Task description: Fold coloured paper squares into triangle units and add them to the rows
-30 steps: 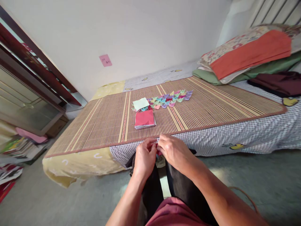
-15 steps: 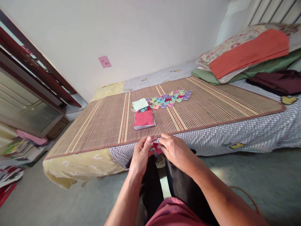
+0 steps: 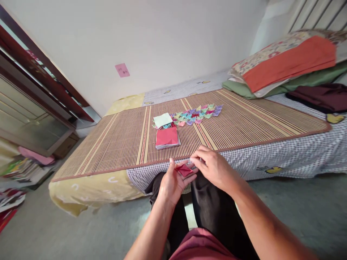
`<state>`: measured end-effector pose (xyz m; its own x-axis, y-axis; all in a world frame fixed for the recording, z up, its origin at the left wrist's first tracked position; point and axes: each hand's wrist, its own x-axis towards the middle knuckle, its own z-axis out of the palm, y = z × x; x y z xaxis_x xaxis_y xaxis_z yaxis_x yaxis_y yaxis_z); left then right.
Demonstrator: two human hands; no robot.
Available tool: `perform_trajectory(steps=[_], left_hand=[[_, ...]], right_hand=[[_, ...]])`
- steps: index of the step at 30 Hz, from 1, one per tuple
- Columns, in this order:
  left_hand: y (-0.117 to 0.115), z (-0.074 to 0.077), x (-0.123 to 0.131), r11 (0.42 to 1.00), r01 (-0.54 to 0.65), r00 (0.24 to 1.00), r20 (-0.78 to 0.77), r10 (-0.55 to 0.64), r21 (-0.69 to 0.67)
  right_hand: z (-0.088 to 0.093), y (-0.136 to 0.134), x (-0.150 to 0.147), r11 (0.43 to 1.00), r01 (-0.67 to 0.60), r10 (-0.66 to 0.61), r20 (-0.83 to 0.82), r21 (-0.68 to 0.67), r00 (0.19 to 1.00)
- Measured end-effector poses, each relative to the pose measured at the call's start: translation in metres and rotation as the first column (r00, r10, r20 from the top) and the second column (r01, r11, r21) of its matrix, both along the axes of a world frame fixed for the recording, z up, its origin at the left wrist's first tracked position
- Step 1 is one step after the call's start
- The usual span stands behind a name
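Note:
A small folded red paper (image 3: 184, 170) lies on the fingers of my left hand (image 3: 173, 184), which is turned palm up with its thumb raised. Just right of the paper is my right hand (image 3: 213, 167), its fingers bent and drawn together close to the left fingertips. Whether anything is pinched in them is hidden. Beyond my hands a stack of paper squares (image 3: 167, 138) with a red sheet on top sits on the striped mat (image 3: 124, 144). A pale green sheet (image 3: 162, 120) lies behind it, beside rows of folded colourful paper pieces (image 3: 195, 115).
The mat covers a bed with a checked sheet (image 3: 244, 162) hanging over its front edge. Folded bedding (image 3: 290, 68) and dark cloth (image 3: 320, 96) lie at the right. A pink note (image 3: 122, 70) is on the wall. Books (image 3: 20, 168) are piled by a cabinet (image 3: 29, 119) at left.
My hands have moved apart a little. The left palm has turned up with the red paper lying on its fingers, and my right hand has drawn back to the right from the paper.

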<state>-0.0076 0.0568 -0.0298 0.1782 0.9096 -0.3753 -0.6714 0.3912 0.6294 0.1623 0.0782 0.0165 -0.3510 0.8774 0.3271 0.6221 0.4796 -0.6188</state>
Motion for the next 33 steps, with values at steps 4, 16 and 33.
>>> perform_trajectory(steps=[4, 16, 33], left_hand=[[0.000, 0.000, -0.002, 1.000, -0.016, 1.000, 0.011, 0.016, -0.008], [0.000, 0.009, -0.002, 0.998, -0.058, 0.995, 0.075, 0.060, -0.029], [-0.004, 0.004, 0.002, 0.999, 0.011, 0.998, 0.061, -0.014, 0.049]], right_hand=[[-0.001, 0.002, 0.013, 1.000, 0.006, -0.006, -0.062, 0.000, 0.998], [-0.006, -0.003, 0.000, 0.984, -0.178, 0.178, -0.021, 0.009, 0.984], [-0.007, -0.006, -0.008, 0.991, 0.065, -0.055, 0.088, -0.120, 0.995]])
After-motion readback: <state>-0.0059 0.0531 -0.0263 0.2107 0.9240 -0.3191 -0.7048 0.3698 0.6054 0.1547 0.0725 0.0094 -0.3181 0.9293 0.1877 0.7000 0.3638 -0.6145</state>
